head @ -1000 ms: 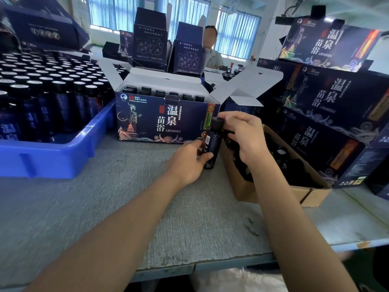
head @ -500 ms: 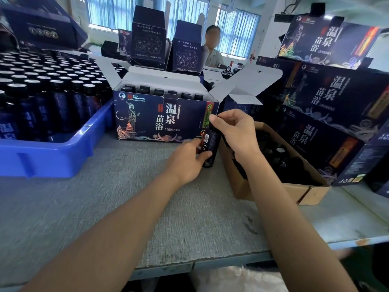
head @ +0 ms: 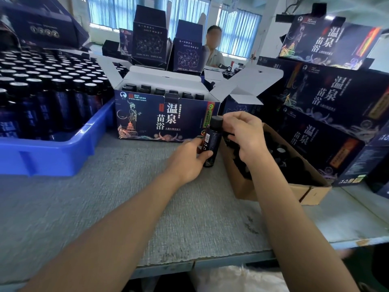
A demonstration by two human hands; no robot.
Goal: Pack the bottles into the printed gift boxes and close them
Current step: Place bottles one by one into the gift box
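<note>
right hand (head: 245, 132) shifted, uncovering cap (head: 216, 121) of bottle (head: 212, 145).

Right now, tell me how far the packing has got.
Done: closed boxes are stacked at right, and the open gift box already shows bottle caps. In hand: the left hand grips one bottle, the right hand holds its cap. Left: flaps stand open, blue crate holds many bottles.

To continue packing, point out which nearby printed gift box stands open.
The gift box beside the blue tray: white flaps raised, bottle caps showing. The stacked boxes at right are closed.
</note>
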